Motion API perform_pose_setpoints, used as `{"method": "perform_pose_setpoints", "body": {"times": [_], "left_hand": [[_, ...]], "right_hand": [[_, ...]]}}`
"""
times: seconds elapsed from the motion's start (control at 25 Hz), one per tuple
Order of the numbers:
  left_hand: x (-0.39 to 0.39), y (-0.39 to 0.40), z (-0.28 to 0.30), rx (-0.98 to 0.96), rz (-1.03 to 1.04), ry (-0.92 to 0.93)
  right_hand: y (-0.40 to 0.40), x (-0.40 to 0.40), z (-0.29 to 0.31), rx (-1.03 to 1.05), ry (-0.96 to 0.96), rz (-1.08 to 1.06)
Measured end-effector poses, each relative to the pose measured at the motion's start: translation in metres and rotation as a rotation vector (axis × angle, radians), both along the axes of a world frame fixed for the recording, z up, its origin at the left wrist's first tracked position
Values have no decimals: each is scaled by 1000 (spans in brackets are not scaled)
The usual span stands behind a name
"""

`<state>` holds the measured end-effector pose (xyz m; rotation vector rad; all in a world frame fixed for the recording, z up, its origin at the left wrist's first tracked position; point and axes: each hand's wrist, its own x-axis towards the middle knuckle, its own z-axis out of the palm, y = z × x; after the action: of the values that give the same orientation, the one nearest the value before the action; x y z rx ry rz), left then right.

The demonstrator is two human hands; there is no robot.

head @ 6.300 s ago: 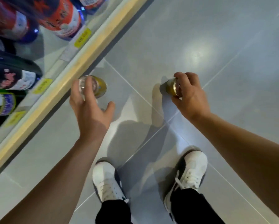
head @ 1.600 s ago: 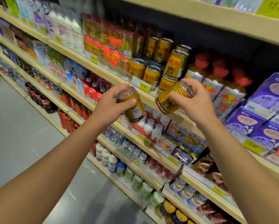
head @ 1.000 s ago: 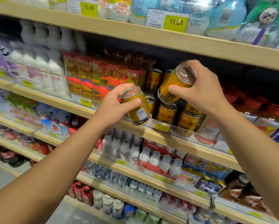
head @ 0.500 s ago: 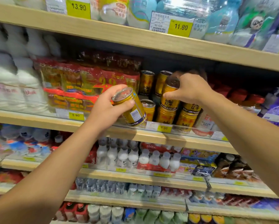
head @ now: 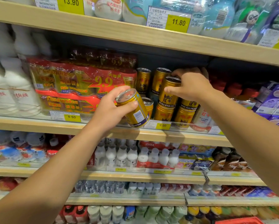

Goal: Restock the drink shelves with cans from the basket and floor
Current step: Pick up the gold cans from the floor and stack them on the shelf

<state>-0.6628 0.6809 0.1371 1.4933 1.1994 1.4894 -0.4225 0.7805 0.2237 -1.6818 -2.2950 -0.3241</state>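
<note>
Shelf [head: 151, 136]: pale wood board with a clear plastic lip along its front edge, a yellow 6.00 tag [head: 162, 125] clipped to that lip; everything below was placed by that tag.
Stack [head: 176, 107]: gold cans stood two tiers high just above the tag, short smooth metal cylinders with ribbed shoulders and silver lids, likely doubled up to use the height under the next board.
Right hand [head: 193, 88]: reached in above and right of the tag, thumb pressed on the front of the top can [head: 169, 92] and fingers curled behind it, pinching it upright on a lower can, probably to square it so it would not slide off.
Left hand [head: 109, 110]: hovered left of the tag, fingers and thumb wrapped tight round a second can [head: 134, 109].
Second can: tilted, lid leaning left and up, its base just above the lip beside the tag; it looked parked there until the right hand came free.
Packs [head: 80, 88]: red shrink-wrapped multipacks, glossy and crinkled, well left of the tag.
Bottles [head: 11, 88]: white, rounded, matte plastic, farthest left of the tag.
</note>
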Motion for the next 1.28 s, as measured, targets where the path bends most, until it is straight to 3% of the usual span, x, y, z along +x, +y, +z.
{"method": "perform_pose_setpoints", "body": {"times": [0.24, 0.68, 1.0, 1.28], "left_hand": [[0, 4, 4, 17, 13, 22], [22, 6, 25, 85, 65, 148], [45, 24, 88, 198, 258, 937], [58, 57, 102, 17, 227, 1208]], "right_hand": [[-2, 2, 2, -44, 104, 125], [3, 15, -4, -3, 102, 246], [5, 33, -12, 173, 116, 380], [9, 41, -27, 270, 157, 398]]}}
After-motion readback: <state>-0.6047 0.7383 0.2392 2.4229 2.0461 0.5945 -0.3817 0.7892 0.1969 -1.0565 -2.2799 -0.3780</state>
